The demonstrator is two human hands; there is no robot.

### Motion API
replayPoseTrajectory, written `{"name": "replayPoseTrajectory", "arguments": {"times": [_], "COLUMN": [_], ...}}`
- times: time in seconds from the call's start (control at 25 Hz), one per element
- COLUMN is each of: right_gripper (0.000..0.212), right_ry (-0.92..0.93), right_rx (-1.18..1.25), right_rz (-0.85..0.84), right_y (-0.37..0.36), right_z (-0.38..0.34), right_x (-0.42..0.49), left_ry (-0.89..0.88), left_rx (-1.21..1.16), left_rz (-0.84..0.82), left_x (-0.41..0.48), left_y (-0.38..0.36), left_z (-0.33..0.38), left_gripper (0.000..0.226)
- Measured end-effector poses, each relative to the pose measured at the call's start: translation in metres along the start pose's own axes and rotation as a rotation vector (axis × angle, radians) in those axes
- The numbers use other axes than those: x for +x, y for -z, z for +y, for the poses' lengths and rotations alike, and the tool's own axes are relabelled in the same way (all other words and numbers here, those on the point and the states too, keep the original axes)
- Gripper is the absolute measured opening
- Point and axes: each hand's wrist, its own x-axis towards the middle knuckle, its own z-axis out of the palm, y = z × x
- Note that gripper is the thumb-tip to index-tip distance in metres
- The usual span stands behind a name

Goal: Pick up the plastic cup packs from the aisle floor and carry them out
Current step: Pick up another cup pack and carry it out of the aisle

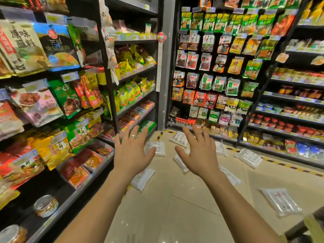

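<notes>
Head view: cup packs [281, 201] lie beyond both empty hands [130, 156].

Beige pouch [22, 48] at upper left, large black characters "原味蘸料", orange packet [178, 79] hanging straight ahead, black characters "八角", yellow price tags [70, 77] blurred and unreadable, red print on plastic cup packs [280, 201] on floor [175, 216] too small to read
</notes>
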Motion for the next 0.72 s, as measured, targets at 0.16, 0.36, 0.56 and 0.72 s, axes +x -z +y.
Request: {"name": "replayPoseTrajectory", "arguments": {"times": [0.16, 0.36, 0.56, 0.72], "right_gripper": [0.070, 0.076, 0.072, 0.077], "right_ry": [0.083, 0.221, 0.378, 0.477], "right_rx": [0.040, 0.066, 0.043, 0.075], "right_rz": [-0.004, -0.052, -0.150, -0.160], "right_y": [-0.045, -0.101, -0.140, -0.178], "right_z": [0.025, 0.063, 0.096, 0.103], "right_x": [0.087, 0.210, 0.340, 0.409], "left_ry": [0.081, 0.209, 0.374, 0.490], "left_rx": [0.019, 0.071, 0.102, 0.125], "left_rz": [-0.015, -0.023, -0.033, -0.068], "left_x": [0.066, 0.158, 0.250, 0.281], "left_y": [-0.048, -0.109, -0.157, -0.191], "left_z": [0.003, 0.021, 0.045, 0.042], "left_gripper": [0.072, 0.073, 0.070, 0.071]}}
